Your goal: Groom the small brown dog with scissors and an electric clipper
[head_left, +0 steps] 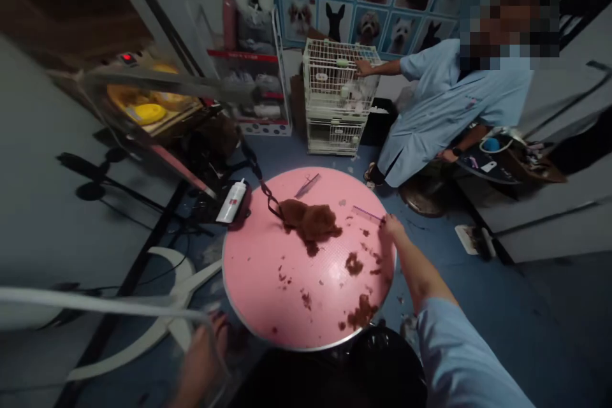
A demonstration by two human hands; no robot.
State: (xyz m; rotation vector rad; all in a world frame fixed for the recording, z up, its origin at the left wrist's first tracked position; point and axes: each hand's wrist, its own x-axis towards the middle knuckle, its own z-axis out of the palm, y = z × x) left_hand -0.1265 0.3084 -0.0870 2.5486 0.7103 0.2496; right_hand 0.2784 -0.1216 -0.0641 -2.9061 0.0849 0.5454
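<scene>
A small brown curly-haired dog (318,223) is on the round pink table (268,280), with a dark lead (262,180) running down to it. My right hand (393,229) is at the table's right edge, closed on the near end of a purple comb (367,211). My left hand (208,347) is low at the left, off the table, beside a pale bent tube (143,311). Its fingers are blurred and partly hidden. Behind the dog lies another comb-like tool (308,185). Tufts of brown hair (362,312) are scattered over the tabletop.
A white bottle (233,201) stands left of the table. Stacked cages (335,134) are at the back, touched by a co-worker in a blue smock (425,115). A side table (497,169) holds tools at right. A white stand base (176,296) lies at left.
</scene>
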